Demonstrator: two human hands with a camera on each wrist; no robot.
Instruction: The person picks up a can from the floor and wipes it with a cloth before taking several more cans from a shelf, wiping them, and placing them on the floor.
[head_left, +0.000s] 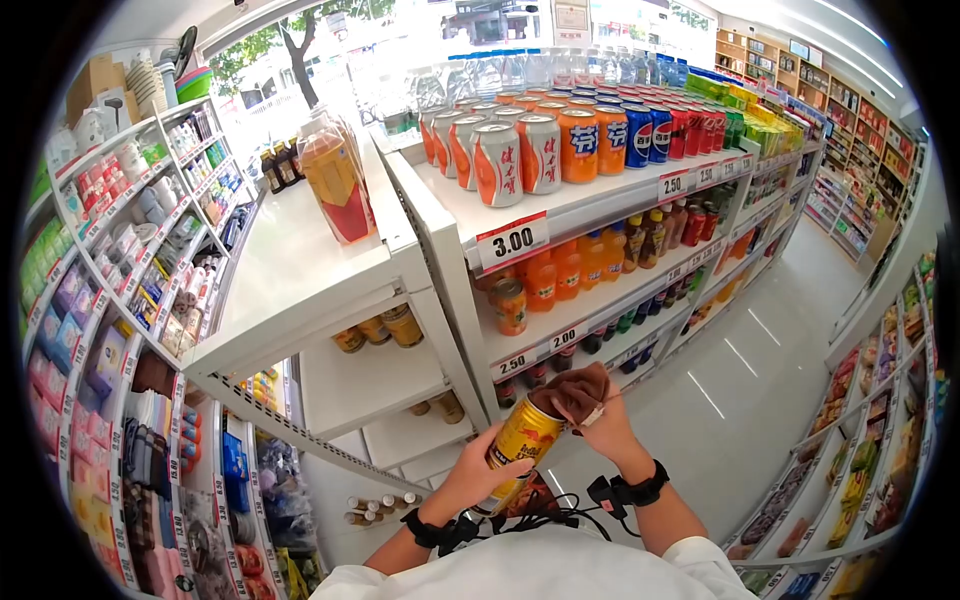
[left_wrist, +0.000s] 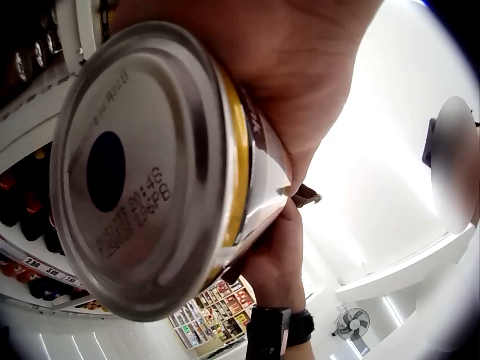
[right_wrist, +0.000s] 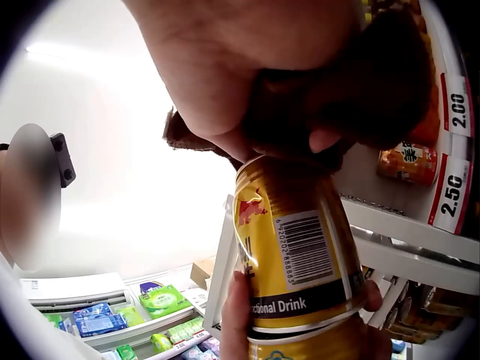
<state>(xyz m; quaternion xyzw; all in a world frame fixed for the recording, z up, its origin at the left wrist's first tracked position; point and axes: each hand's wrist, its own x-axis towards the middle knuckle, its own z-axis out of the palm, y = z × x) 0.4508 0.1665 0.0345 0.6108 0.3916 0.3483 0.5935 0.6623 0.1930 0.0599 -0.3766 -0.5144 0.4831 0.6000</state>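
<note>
In the head view we see the left hand wrapped round a yellow can, held tilted in front of the white shirt, with the right hand gripping a bunched brown cloth at the can's upper end. Beyond the hands we have a drinks shelf, its cans in rows above a 3.00 label, and a white counter to the left.

From the left wrist we look at the can's silver base, marked with a dark dot and printed code; the left hand curls round the side, and a fan stands far behind.

From the right wrist we find the cloth in the right hand's grip against the can's top, the barcode facing us and the left hand's fingers lower down, on opposite sides of the can
</note>
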